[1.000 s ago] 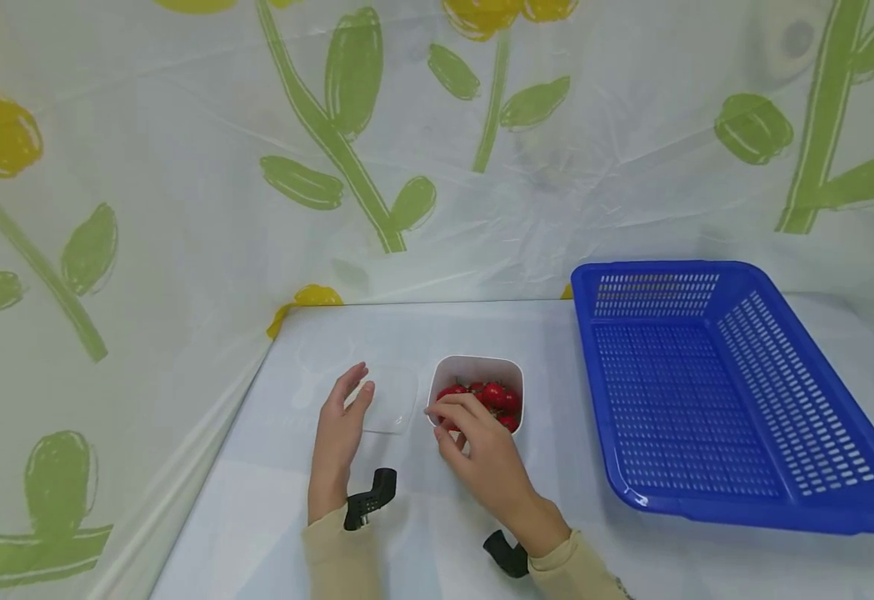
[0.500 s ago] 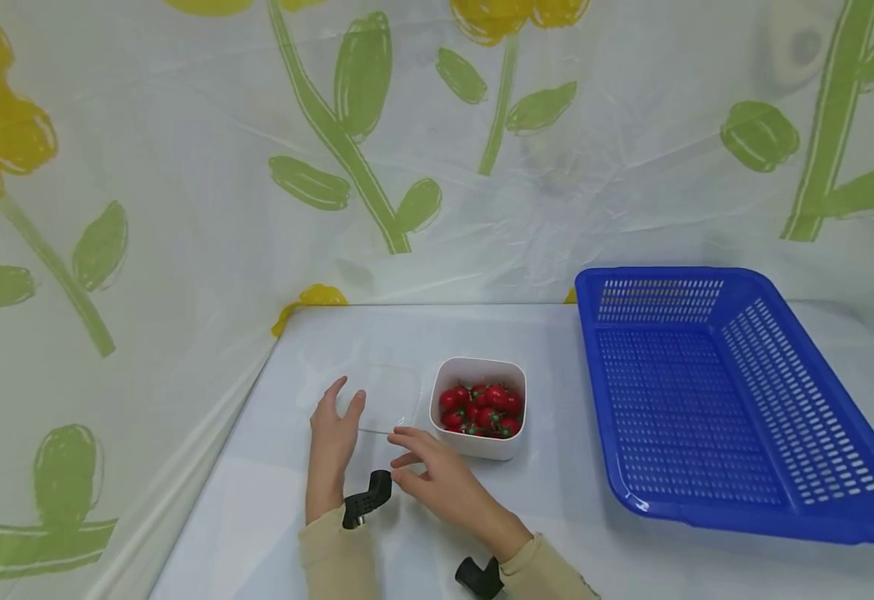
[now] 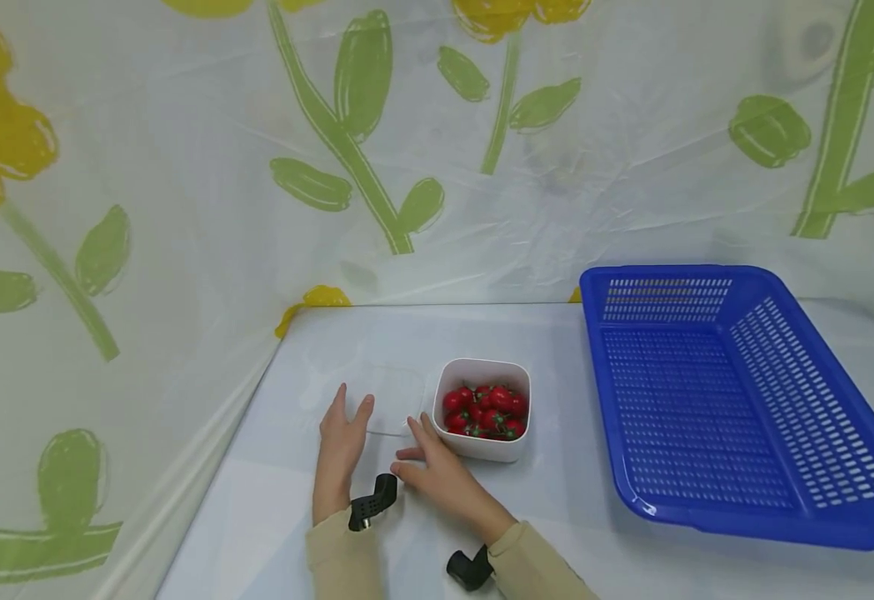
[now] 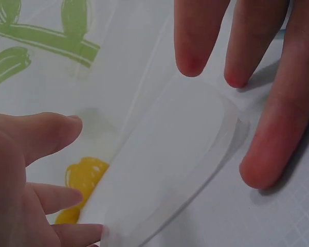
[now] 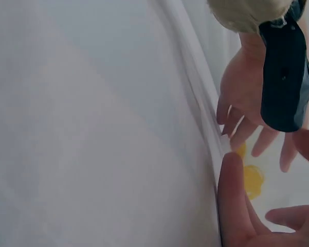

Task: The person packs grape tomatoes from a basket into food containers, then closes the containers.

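A clear, thin plastic lid (image 3: 392,398) lies on the white table left of a white square box (image 3: 485,448); its edge shows close up in the left wrist view as a translucent sheet (image 4: 169,154). My left hand (image 3: 342,446) is at the lid's near left side, fingers and thumb spread. At the lid's near right corner is my right hand (image 3: 440,475), with extended fingers and fingertips right at the rim. Red cherry tomatoes (image 3: 485,412) with green stalks fill the lower part of the box. Nothing is gripped in either hand.
A large blue plastic basket (image 3: 699,417) with slotted walls stands on the right side of the table. Behind and to the left hangs a white curtain (image 3: 204,233) printed with yellow flowers and green leaves.
My right hand has moved from over the tomato box leftward and down to the lid's near right corner, uncovering the tomatoes. My left hand has shifted slightly nearer, and its fingers have spread.
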### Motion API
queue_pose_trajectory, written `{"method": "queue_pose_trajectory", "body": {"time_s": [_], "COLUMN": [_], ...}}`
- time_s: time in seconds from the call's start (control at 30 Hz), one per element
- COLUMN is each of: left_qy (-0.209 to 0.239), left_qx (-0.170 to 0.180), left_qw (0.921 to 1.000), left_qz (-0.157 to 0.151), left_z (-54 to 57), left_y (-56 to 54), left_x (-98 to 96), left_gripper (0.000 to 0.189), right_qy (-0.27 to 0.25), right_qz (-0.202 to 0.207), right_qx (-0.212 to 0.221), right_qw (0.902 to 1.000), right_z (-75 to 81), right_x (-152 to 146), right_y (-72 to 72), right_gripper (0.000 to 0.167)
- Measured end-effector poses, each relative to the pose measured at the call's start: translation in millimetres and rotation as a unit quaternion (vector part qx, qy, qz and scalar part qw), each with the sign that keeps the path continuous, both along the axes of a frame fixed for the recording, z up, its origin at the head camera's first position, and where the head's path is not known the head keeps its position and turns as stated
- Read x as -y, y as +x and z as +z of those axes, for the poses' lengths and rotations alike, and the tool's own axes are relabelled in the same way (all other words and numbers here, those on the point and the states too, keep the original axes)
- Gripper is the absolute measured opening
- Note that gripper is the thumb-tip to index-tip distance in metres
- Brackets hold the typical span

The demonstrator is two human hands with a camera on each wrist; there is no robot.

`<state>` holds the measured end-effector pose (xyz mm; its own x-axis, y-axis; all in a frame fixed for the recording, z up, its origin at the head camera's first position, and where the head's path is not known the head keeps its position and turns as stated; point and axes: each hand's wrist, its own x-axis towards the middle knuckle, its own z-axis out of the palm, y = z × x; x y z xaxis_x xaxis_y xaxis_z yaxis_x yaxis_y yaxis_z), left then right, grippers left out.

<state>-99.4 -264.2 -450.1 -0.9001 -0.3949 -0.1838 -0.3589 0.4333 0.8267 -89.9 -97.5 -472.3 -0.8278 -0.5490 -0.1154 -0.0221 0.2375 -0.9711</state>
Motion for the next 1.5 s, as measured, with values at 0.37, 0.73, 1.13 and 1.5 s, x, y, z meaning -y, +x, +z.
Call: {"method": "queue_pose_trajectory", "body": {"time_s": [0.37,0.73,1.13,1.5], "left_qy": [-0.014,0.200,0.362,0.273], "left_qx": [-0.049,-0.149,-0.268,-0.248], "left_qw": [0.9948,0.9561,0.8923,0.9293], "left_qz": [0.088,0.153,0.035,-0.025], "left_z": [3.2,23.2,36.7,48.0], "left_y": [-3.1,10.1,5.2,3.2], "left_x": [-0.1,10.6,0.6,-26.1], "left_gripper": [0.046,0.040,0.042,0.041], "right_qy": [-0.059,-0.078,-0.089,-0.134], "right_qz": [0.026,0.028,-0.067,-0.140], "right_qx": [0.032,-0.003,-0.062,-0.042], "right_qw": [0.9974,0.9965,0.9918,0.9801], "right_z": [3.1,30.7,90.5,106.9], "right_x": [-6,-9,-26,-62], "right_y": [-6.0,2.2,16.4,-1.6], "right_gripper": [0.072,0.062,0.067,0.057]}}
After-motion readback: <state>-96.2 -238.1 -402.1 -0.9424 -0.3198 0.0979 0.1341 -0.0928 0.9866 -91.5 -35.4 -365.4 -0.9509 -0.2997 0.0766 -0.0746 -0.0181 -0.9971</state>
